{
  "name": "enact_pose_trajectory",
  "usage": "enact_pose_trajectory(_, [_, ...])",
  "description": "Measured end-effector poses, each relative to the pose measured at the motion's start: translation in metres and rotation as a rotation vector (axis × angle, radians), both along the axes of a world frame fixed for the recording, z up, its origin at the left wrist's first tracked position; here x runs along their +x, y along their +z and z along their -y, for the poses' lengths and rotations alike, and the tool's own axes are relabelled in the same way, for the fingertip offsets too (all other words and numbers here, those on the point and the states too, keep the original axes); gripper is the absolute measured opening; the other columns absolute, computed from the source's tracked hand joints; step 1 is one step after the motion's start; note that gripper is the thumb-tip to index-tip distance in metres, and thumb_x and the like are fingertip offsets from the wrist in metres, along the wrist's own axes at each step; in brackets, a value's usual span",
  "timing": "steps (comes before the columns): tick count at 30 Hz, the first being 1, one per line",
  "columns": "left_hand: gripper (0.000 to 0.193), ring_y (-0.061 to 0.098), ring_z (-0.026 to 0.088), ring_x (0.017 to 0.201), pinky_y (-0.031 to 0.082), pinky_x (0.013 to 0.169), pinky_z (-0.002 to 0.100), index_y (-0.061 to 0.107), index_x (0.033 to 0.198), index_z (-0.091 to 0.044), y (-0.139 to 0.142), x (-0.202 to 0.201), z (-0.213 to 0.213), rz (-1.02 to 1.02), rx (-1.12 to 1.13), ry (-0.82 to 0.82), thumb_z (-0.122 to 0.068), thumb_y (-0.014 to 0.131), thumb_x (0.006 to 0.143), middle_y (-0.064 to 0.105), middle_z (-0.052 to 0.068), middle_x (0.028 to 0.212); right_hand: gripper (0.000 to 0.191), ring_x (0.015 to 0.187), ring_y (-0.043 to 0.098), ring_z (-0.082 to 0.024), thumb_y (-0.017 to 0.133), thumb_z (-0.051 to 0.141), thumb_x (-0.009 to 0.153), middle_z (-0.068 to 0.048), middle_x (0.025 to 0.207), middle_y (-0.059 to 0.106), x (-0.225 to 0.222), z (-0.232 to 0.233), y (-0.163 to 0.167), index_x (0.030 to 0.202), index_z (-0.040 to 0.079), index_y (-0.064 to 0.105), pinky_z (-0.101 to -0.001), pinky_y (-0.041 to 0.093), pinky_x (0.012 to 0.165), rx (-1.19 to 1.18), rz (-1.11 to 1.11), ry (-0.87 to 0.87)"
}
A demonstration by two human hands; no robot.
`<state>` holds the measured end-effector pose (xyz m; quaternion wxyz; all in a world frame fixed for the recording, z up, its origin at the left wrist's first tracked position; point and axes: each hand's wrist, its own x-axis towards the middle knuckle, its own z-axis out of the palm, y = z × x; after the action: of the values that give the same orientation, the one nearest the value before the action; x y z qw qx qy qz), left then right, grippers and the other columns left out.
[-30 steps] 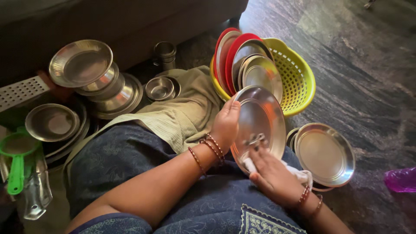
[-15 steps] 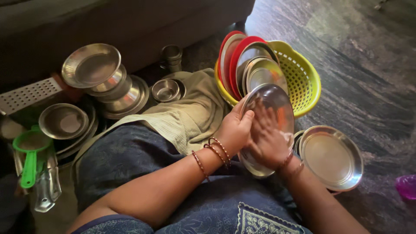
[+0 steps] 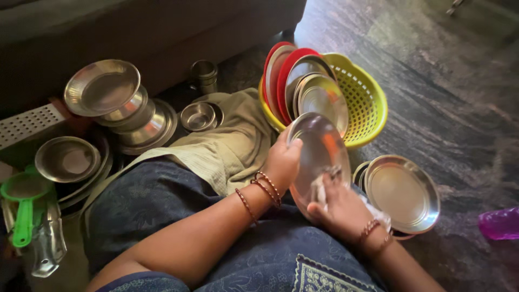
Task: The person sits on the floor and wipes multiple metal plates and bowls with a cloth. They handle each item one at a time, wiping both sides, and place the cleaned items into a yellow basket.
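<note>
Over at the far left of the floor, a green plastic strainer (image 3: 22, 208) lies on some clear glassware that is hard to make out. Just beyond it sits a steel dish (image 3: 67, 158), and further back a tall stack of steel bowls (image 3: 116, 111) topped by a wide shallow one. A small steel bowl (image 3: 198, 116) and a steel tumbler (image 3: 204, 74) stand near the dark sofa base, with a khaki cloth (image 3: 227, 146) draped over the person's knee between them and the hands.

In the middle, the left hand (image 3: 281, 162) is clamped on the near rim of a round steel plate (image 3: 321, 151), held tilted on edge above the lap. The right hand (image 3: 340, 208) is closed on a pale cloth (image 3: 320, 186) pressed against the plate's lower face; its fingers are mostly hidden behind the cloth and the plate's rim.

Directly behind the plate, a yellow basket (image 3: 365, 103) holds red and steel plates standing upright. To the right of the hands, a stack of steel plates (image 3: 403, 192) lies flat on the floor. At the right edge, a purple plastic thing (image 3: 500, 223) is cut off.
</note>
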<state>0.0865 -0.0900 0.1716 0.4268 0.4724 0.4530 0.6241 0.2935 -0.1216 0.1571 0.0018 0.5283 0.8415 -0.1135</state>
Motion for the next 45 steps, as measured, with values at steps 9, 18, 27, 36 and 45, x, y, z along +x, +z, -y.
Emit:
enact_pose_trajectory(9, [0.05,0.048,0.02,0.084,0.043,0.076,0.034,0.051,0.159,-0.014,-0.015,0.021,0.0,0.502,-0.137,-0.086,-0.018,0.049,0.109,0.051,0.01,0.109,0.087,0.127,0.053,-0.043,0.073,0.034,0.082,-0.027,0.14,0.055,-0.055,0.064,0.06,0.153,0.004,0.033,-0.0441,0.045,0.101,0.021,-0.36,0.207])
enact_pose_trajectory(18, [0.044,0.064,0.013,0.092,0.057,0.08,0.029,0.05,0.148,-0.01,-0.027,0.002,0.001,0.537,-0.002,-0.045,-0.013,0.045,0.105,0.066,0.008,0.117,0.049,0.113,0.065,-0.039,0.072,0.007,0.08,-0.021,0.124,0.068,-0.055,0.081,0.058,0.128,0.006,0.064,-0.0435,0.053,0.094,0.365,-0.467,0.32])
enact_pose_trajectory(27, [0.035,0.067,0.024,0.093,0.056,0.078,0.042,0.061,0.128,-0.008,-0.053,-0.032,-0.025,0.57,-0.186,-0.397,-0.031,0.048,0.106,0.067,0.014,0.112,0.023,0.107,0.071,-0.028,0.073,0.012,0.08,-0.008,0.111,0.075,0.013,0.076,0.037,0.102,0.013,0.073,-0.0418,0.054,0.087,0.691,-0.248,0.335])
enact_pose_trajectory(36, [0.066,0.041,0.028,0.143,0.038,0.112,0.053,0.047,0.149,-0.02,-0.053,-0.039,-0.013,0.401,-0.624,-0.405,-0.063,0.039,0.099,0.044,0.006,0.155,0.018,0.099,0.072,-0.027,0.073,0.019,0.091,-0.008,0.114,0.073,0.122,0.075,0.005,0.108,0.013,0.072,-0.0386,0.058,0.087,0.812,-0.144,-0.104])
enact_pose_trajectory(45, [0.058,0.046,0.033,0.141,0.04,0.11,0.054,0.052,0.141,-0.015,-0.097,-0.029,-0.018,0.253,-0.682,-0.551,-0.053,0.048,0.098,0.053,0.009,0.148,0.015,0.101,0.072,-0.024,0.066,0.022,0.094,0.001,0.112,0.074,0.206,0.04,-0.073,0.106,0.023,0.074,-0.0403,0.056,0.083,0.576,0.213,-0.337])
